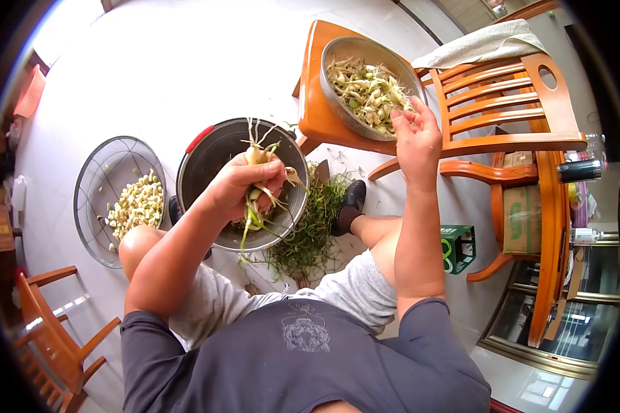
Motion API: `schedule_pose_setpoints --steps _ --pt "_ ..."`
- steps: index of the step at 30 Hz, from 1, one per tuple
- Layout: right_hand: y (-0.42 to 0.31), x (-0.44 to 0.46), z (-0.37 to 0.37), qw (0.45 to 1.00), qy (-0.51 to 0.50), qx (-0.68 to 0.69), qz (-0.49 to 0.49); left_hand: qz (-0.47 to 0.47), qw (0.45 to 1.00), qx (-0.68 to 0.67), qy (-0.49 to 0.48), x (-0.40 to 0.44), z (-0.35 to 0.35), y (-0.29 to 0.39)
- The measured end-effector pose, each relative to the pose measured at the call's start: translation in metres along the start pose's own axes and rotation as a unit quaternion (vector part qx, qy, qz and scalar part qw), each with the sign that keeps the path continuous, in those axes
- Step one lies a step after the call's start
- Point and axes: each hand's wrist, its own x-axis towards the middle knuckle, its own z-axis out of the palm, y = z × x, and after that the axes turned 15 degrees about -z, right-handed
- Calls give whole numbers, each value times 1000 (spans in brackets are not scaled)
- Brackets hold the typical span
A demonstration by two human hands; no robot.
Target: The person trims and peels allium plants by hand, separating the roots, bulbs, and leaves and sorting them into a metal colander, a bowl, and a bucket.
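Note:
My left hand point(244, 182) is closed around a bunch of small white bulbs point(256, 154) with stringy roots and green stems. The bunch is above a dark pot point(298, 206) with a red handle grip. At the rim of a metal colander point(331, 91), my right hand point(419, 134) has its thumb and fingers curled together; what they hold, if anything, cannot be made out. Untrimmed bulbs point(368, 89) with roots fill much of the colander, which rests on an orange wooden chair seat point(313, 113).
A wire-mesh basket point(89, 172) with pale trimmed bulbs point(138, 203) stands left of the pot. Green trimmings point(300, 241) and a knife blade point(322, 171) lie between the feet. Wooden chairs point(503, 103) and a green box point(458, 249) are at the right.

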Motion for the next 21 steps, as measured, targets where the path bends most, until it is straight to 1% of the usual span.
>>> schedule_pose_setpoints --steps 1,2,3,4,5,7,10,13,16,19,21 --pt "-1 2 2 991 -2 -119 -59 10 1000 3 -14 -1 -1 2" --pt "-5 -3 6 997 -68 -18 -21 21 999 5 -27 -3 -3 3" --pt "-13 -14 12 987 -133 83 19 30 999 7 -39 -4 -3 3" --pt "-22 -26 20 965 -219 139 47 27 999 4 -35 -7 -1 6" --pt "-31 -38 28 931 -301 194 74 33 999 1 -41 -7 -1 5" --pt "-29 -66 46 897 -358 247 72 45 998 -2 -48 -7 -4 3" --pt "-23 -77 53 854 -396 293 166 47 997 -31 -59 -8 -10 1" --pt "-34 -72 48 872 -384 244 184 29 997 -8 64 -13 -1 5" --pt "-37 -71 49 860 -402 236 210 34 997 42 63 -10 -2 -1" --pt "-42 -70 53 880 -401 198 156 38 995 61 70 -9 -4 -5" --pt "-47 -67 51 885 -385 205 164 47 994 58 80 -9 -5 -4"
